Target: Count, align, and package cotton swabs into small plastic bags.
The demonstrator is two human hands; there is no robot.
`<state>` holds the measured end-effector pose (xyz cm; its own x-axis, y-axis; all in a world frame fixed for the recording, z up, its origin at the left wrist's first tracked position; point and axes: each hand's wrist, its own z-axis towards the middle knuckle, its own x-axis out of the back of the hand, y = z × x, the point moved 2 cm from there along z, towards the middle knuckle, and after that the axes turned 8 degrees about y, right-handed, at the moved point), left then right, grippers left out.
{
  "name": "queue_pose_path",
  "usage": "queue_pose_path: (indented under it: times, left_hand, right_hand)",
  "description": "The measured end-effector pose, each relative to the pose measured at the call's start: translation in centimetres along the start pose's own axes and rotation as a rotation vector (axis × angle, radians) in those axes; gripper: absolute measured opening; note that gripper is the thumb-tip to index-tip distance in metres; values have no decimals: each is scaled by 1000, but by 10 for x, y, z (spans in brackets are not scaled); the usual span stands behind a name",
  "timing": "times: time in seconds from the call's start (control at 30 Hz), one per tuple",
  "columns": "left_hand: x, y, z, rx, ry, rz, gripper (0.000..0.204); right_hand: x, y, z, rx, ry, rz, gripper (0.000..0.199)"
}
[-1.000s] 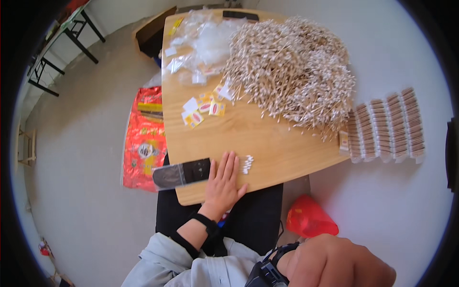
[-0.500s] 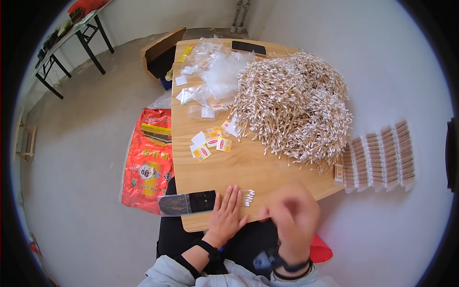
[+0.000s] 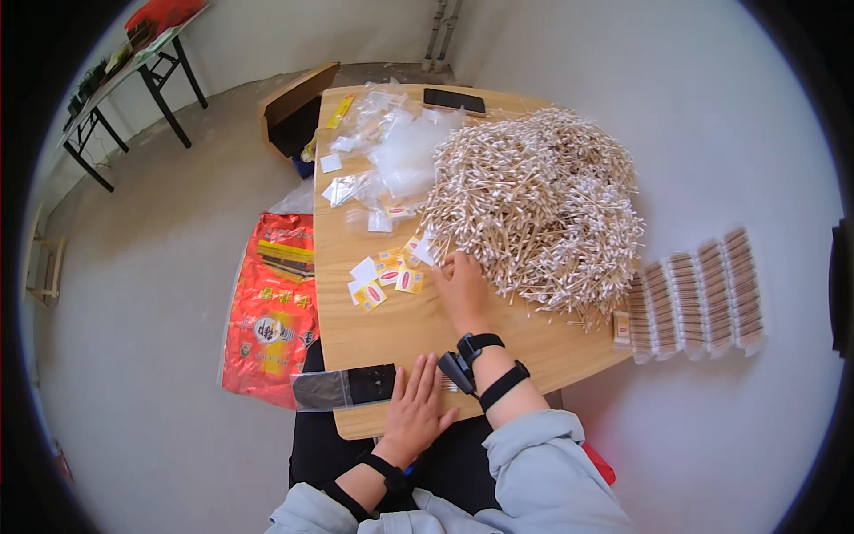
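Left of lower centre, just beside the black pouch, pressing flat as before with the left hand, open, fingers slightly spread. Immediately right, showing only part of the short row of swabs. Near centre, reaching with the right hand, now shifted up to the lower-left rim of the swab pile; apparently drawing on loose swabs. Curling fingers inward there; impossible to tell whether closed on any.
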<state>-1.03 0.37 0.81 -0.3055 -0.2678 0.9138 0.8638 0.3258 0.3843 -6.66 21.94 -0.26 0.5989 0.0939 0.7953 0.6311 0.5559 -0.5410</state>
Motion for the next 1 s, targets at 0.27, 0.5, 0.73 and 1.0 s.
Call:
queue_pose_path:
  times: [0.27,0.5,0.73,1.0]
  left_hand:
    - [-1,0,-1,-10,24,1,79]
    - [1,1,0,-8,22,15,80]
    - [0,1,0,-15,26,30,80]
    - [0,2,0,-22,50,17,79]
  right_hand:
    - [36,33,-27,-41,-1,99,6]
    - [62,55,-60,-38,-61,261,9]
    - [64,41,-57,-76,-59,217,11]
    - [70,50,-78,87,-221,282,6]
